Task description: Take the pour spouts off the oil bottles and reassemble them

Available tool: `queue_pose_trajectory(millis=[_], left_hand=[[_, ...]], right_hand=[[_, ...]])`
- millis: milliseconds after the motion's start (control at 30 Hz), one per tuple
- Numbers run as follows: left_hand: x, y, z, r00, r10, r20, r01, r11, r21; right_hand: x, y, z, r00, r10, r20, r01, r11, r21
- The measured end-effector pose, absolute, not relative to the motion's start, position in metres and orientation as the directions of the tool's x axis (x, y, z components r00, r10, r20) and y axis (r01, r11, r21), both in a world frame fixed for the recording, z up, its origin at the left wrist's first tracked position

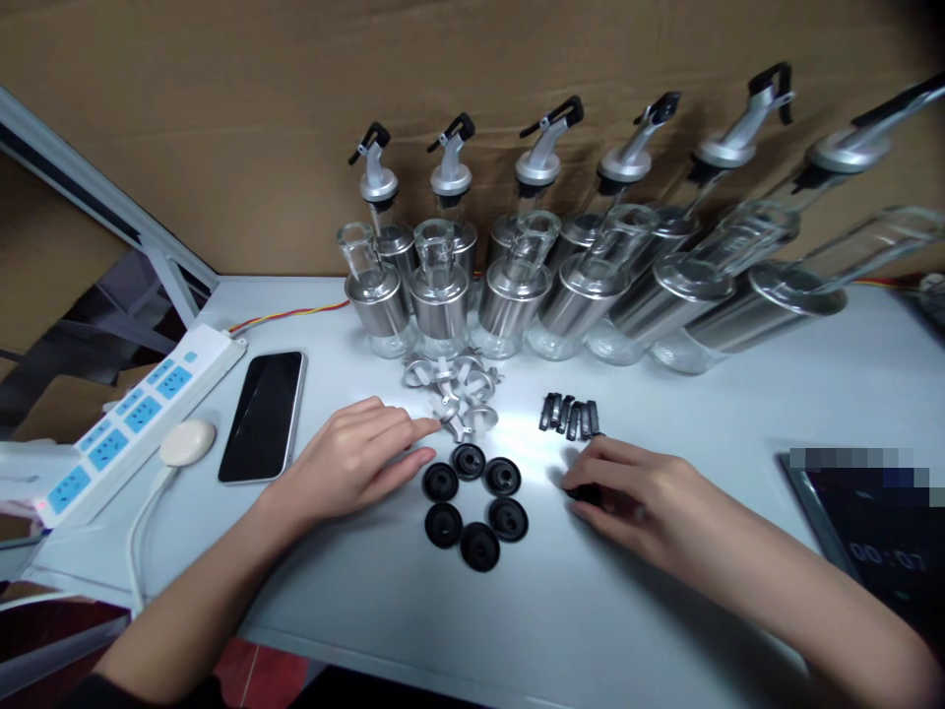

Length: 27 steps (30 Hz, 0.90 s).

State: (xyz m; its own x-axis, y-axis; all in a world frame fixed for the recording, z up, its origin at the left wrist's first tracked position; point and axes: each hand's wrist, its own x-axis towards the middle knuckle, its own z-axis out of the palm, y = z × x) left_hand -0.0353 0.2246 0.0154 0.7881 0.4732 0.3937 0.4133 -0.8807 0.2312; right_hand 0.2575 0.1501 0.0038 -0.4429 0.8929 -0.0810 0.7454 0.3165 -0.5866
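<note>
My left hand (365,455) reaches to a pile of silver pourer spouts (462,394), its index fingertip at the nearest spout and its thumb held apart. It grips nothing. My right hand (635,487) is closed round a small black part (587,495), mostly covered by the fingers. Just beyond that hand lies a row of small black levers (570,417). Between my hands, several round black stoppers (479,547) form a ring on the table.
Several open glass bottles with steel sleeves (443,305) stand behind the parts. Bottles with fitted pourers (538,167) line up behind them against a cardboard wall (295,128). At left lie a phone (262,418) and a power strip (137,423); at right, a dark timer screen (878,532).
</note>
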Motion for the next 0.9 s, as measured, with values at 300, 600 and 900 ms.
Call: queue_pose_trajectory(millis=[300, 600, 900], left_hand=[[-0.036, 0.225, 0.014, 0.792, 0.471, 0.389, 0.406, -0.881, 0.242], [-0.035, 0.225, 0.014, 0.792, 0.475, 0.384, 0.409, -0.879, 0.243], [-0.035, 0.225, 0.014, 0.791, 0.477, 0.382, 0.41, -0.878, 0.248]], right_hand=[[0.265, 0.148, 0.006, -0.414, 0.894, -0.173, 0.741, 0.221, -0.634], [0.269, 0.152, 0.002, -0.422, 0.9, -0.106, 0.716, 0.26, -0.648], [0.268, 0.153, -0.003, -0.438, 0.897, -0.051, 0.718, 0.315, -0.621]])
